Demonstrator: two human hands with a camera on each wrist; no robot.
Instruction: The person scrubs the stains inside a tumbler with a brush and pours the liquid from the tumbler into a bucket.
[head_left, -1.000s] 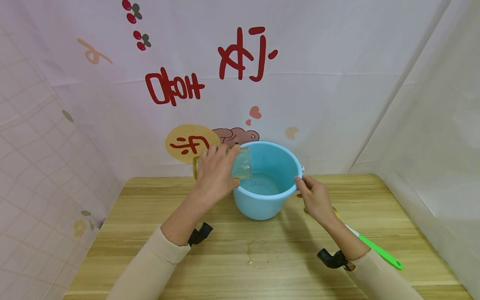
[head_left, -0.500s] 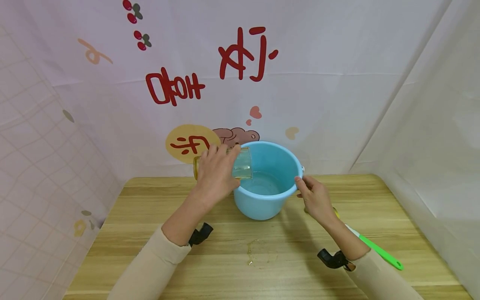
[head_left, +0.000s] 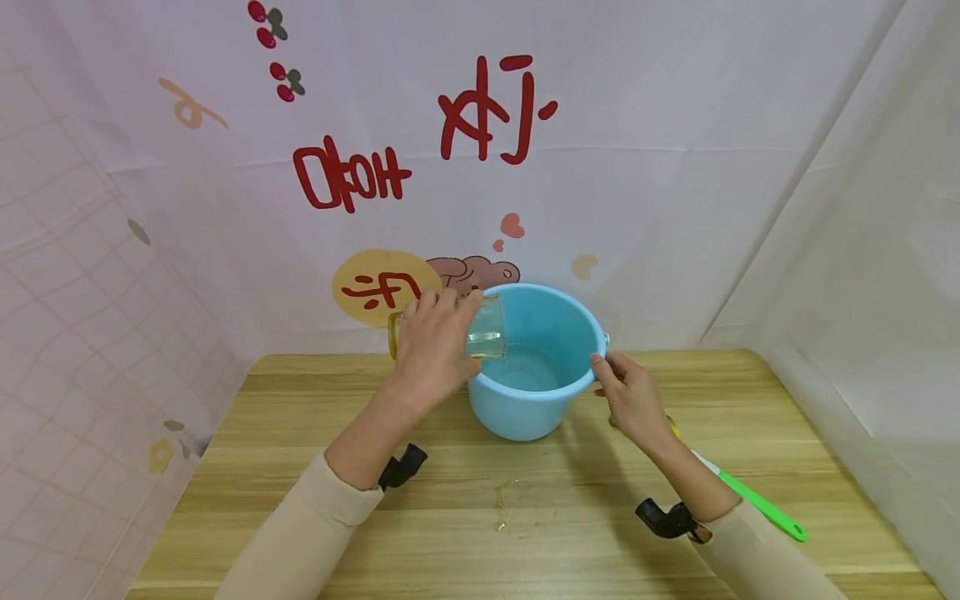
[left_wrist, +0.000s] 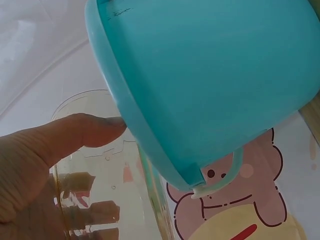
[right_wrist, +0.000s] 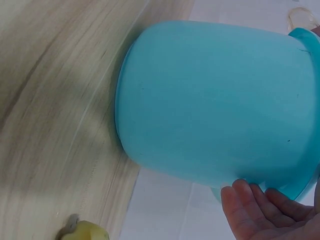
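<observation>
A light blue plastic bucket (head_left: 521, 417) stands upright at the back of the wooden table. My left hand (head_left: 433, 346) grips a clear, amber-tinted drinking glass (head_left: 486, 329) lying nearly on its side, its mouth over the bucket's left rim. Water shows in the bottom of the bucket, below the glass's mouth. In the left wrist view the thumb presses the glass (left_wrist: 112, 185) close by the bucket's rim, and the fingers show through its wall. At the right side, my right hand (head_left: 630, 396) holds the bucket's rim between thumb and fingers; the right wrist view shows its fingers (right_wrist: 257, 207) under the rim.
A brush-like tool with a green handle (head_left: 761, 504) lies at the right, partly hidden by the right forearm. Its yellow end (right_wrist: 90, 232) shows in the right wrist view. A small wet patch (head_left: 501, 518) marks the table in front. White printed cloth (head_left: 645, 208) hangs behind.
</observation>
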